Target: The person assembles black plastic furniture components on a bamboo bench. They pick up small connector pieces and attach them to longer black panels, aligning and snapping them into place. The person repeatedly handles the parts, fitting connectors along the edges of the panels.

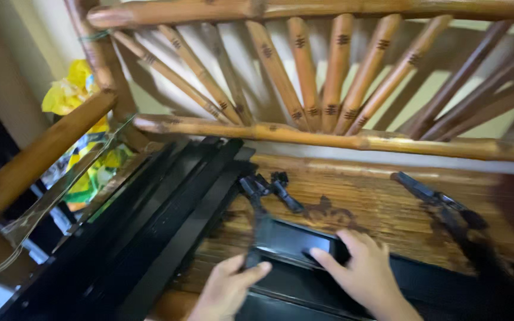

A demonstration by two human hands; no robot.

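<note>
the left hand [227,288] pinches the near end of a thin black bar [259,223], thumb lying across it and fingers curled under. from that pinch the bar's long axis runs up and away toward the bench back, ending in a dark bracket [272,189] with small prongs. the right hand [361,273] sits just right of the pinch, fingers spread flat and pressing on a black panel [295,241]; the panel lies under and between both hands, its long side running left to right across the woven bamboo seat [358,205]. the left hand is the nearer one to the bar. left of the pinch lie long black slats [162,214]; far right, another dark bracket [441,205].
</note>
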